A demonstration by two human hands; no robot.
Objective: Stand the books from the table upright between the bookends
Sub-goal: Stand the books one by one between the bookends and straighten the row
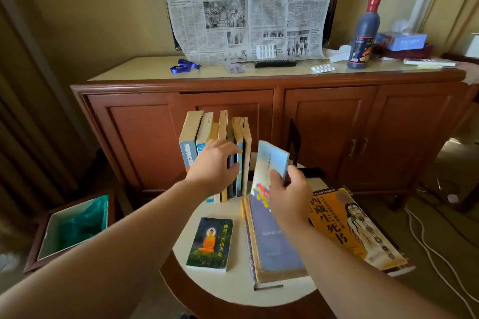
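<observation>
Pale blue book [269, 163], thin paperback, multicoloured patch low on cover, held tilted above the round table [233, 285], in the gap between the standing row and the black bookend [294, 141]. Right hand [290, 199] pinches it at the lower right edge, thumb on the cover, fingers curled behind. Left hand [213, 166] rests flat against the row of upright books [215, 137], fingers straight and close together, pressing the spines; the row's page tops are yellowed, spines blue and tan. Left bookend not visible. Lying flat on the table: small Buddha-cover book [210, 243], grey-blue book [274, 238] on a stack, orange book [355, 228] at right. Bin [70, 230] on floor at left, lined with a green bag, contents cannot be told. Tissue box [404, 41] on the cabinet [259, 101], tissue poking out.
</observation>
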